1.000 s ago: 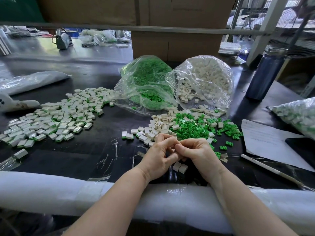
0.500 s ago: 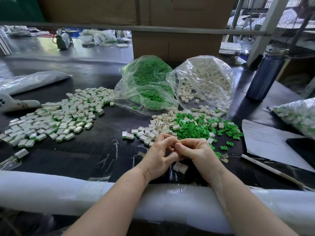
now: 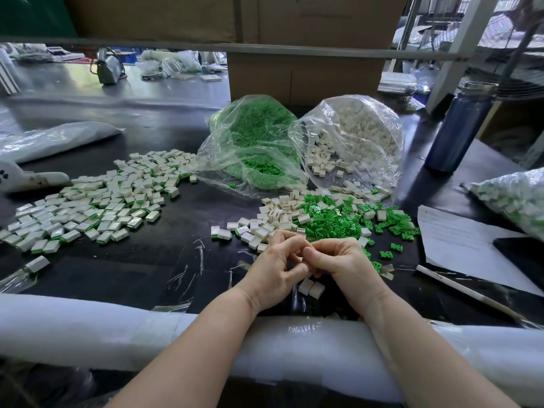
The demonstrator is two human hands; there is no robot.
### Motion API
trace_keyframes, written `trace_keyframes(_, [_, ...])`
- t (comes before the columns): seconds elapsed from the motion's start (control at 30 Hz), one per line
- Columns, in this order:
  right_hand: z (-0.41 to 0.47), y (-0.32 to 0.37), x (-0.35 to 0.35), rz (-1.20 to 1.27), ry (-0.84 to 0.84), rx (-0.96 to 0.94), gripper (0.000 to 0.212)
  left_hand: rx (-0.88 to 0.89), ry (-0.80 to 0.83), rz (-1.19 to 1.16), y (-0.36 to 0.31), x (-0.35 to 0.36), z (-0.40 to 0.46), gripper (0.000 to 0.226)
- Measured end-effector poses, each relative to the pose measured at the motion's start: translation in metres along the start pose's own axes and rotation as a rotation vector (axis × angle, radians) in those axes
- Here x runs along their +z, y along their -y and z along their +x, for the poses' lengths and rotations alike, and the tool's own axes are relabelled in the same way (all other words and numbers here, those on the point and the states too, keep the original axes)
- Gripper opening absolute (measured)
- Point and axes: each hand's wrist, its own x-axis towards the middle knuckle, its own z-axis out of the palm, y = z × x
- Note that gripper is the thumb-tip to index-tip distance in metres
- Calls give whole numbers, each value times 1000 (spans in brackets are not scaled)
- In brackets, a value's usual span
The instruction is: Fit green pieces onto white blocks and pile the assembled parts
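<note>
- The left hand [image 3: 273,272] and the right hand [image 3: 343,265] are held close together just above the table [image 3: 182,254]. The fingers of both are curled and meet in the middle. A small part seems to be pinched there, but it is hidden, so what is held cannot be told.
- Two white blocks [image 3: 311,288] are seen lying right under the hands. They could be knocked off the near edge if a wrist is dropped.
- The hidden part could be pressed in crooked, because it is covered by the fingers and cannot be watched. It could also be squeezed out and lost.
- Just past the hands, loose white blocks [image 3: 265,225] and loose green pieces [image 3: 332,222] are mixed in one heap. A wrong part could be picked, or some pushed away by a sleeve-less arm.
- Far to the left, the pile of finished parts [image 3: 97,207] is spread wide. A new part tossed there could be bounced off or mixed with the unfinished ones.
- Farthest back, the green bag [image 3: 253,136] and the white bag [image 3: 356,134] are lying open. More parts could be spilled if they are bumped.
</note>
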Motion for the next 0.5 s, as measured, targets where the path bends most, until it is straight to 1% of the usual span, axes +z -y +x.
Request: trace_keyframes(0.5, [2,-3,-1,0,-4,13,11,-5,3,12,-2,0,0,15])
